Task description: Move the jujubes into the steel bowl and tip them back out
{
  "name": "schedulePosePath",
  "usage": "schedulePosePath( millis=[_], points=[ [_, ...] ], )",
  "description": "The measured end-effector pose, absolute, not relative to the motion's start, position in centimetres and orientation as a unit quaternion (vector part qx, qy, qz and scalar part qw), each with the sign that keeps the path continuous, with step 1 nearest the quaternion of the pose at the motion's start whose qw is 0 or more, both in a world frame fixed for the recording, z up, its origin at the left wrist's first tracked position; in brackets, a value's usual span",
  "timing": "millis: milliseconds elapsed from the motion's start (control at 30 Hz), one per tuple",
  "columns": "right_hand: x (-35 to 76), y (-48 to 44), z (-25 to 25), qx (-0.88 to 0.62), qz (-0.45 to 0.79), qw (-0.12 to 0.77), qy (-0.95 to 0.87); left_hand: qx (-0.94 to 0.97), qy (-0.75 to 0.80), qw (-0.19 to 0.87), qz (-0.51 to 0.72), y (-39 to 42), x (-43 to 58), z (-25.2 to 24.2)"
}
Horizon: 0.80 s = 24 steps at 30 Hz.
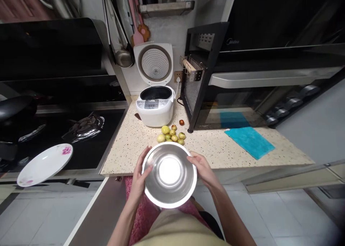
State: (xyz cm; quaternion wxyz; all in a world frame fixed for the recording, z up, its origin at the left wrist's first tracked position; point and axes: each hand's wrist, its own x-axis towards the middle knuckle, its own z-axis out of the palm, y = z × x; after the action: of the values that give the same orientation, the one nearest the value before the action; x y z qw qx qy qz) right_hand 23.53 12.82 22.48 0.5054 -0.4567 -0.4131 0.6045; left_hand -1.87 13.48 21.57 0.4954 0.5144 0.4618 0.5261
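A steel bowl [169,174] sits at the lower centre of the frame, held between both hands just in front of the counter's [215,145] near edge; the left hand [140,177] grips its left rim with the fingers curled along the side and the thumb over the edge; the right hand [204,169] clasps the right rim in the same way, fingers wrapped against the outer wall; the bowl is upright, its shiny inside bare and facing the camera. Just above the bowl, on the speckled counter, lies a small heap of green and yellow fruit [171,135], with one reddish fruit [181,122] a little apart to the upper right; behind them stands a white rice cooker [155,106] with its lid raised; right of it, a dark oven [258,77] fills the upper right of the frame, and a blue cloth [250,141] lies flat on the counter below it. At the left, a black stove [81,131] runs along the counter, and a white plate [44,164] with a pink flower rests tilted at its lower left corner.
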Motion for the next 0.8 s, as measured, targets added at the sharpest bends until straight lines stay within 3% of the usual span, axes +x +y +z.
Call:
schedulePosePath(
  millis=[233,433,600,800],
  points=[
    [19.5,16.5,21.3,-0.425,0.526,0.487,-0.552,0.404,0.537,0.437,0.597,13.7,-5.8,22.3],
    [21.0,17.1,21.0,-0.534,0.331,0.510,-0.587,0.401,0.569,0.378,0.611,14.2,-7.7,20.7],
    [20.4,16.7,20.4,-0.549,0.210,0.430,-0.685,0.417,0.589,0.342,0.602,14.1,-8.4,20.1],
    [18.1,17.4,19.7,-0.545,0.070,0.274,-0.789,0.423,0.594,0.354,0.586,13.7,-8.4,20.2]
  ],
)
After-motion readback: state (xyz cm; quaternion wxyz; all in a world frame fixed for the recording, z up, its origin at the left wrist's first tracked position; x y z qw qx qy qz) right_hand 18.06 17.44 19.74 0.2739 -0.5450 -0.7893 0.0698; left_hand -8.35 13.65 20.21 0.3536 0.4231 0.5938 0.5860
